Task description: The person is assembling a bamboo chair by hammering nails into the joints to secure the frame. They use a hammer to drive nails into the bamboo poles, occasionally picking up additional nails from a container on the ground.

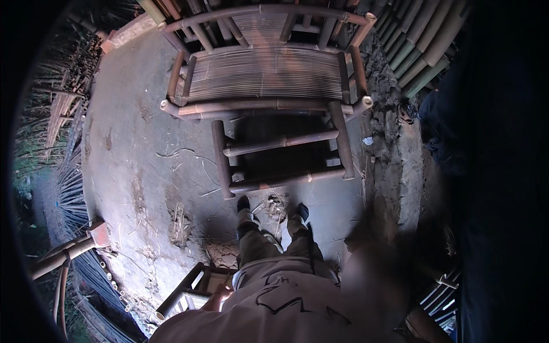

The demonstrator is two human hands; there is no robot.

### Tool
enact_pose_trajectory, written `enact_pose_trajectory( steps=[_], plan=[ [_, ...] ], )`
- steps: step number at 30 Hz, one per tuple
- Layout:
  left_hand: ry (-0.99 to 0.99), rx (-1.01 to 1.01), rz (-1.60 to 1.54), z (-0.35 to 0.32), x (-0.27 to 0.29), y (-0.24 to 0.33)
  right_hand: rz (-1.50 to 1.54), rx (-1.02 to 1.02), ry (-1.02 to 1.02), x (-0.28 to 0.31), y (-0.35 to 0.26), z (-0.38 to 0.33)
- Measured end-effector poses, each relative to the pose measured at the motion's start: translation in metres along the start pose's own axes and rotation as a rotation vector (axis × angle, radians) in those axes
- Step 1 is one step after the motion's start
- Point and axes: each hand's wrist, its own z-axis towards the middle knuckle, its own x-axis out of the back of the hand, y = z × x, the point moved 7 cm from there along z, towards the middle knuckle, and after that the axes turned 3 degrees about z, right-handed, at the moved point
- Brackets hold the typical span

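Note:
Low at my left side, my left hand (217, 298) shows only in part beside a small slatted bamboo piece (197, 284) with a dark frame. Its fingers are too hidden to tell whether they grip that frame. My right hand is out of sight; a blurred shape covers part of my right side. In front of me stands a bamboo bench (263, 74) with a slatted seat and curved rails. A dark bamboo frame (280, 141) with two crossbars stands against its front, close to my feet.
Bamboo poles (420, 37) are stacked at the far right, above a rough earthen strip (394, 171). Thin strips (68, 194) fan out along the left edge. A cut bamboo pole (66, 257) juts in at the lower left. Scraps litter the concrete floor (131, 166).

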Motion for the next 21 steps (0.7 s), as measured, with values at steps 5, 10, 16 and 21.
enact_pose_trajectory(
  steps=[5, 10, 16, 21],
  plan=[
    [0.069, 0.098, 0.319, 0.039, 0.054, 0.076, 0.044, 0.179, 0.160, 0.059, -0.015, 0.048],
    [0.523, 0.067, 0.306, 0.117, 0.231, 0.182, -0.139, 0.681, 0.650, 0.147, -0.131, 0.055],
    [0.954, 0.401, -0.285, 0.239, 0.387, 0.223, -0.160, 0.895, 0.904, 0.334, -0.404, 0.005],
    [0.839, 0.268, -0.459, 0.307, 0.424, 0.255, -0.463, 0.945, 1.037, 0.381, -0.561, 0.016]
  ],
)
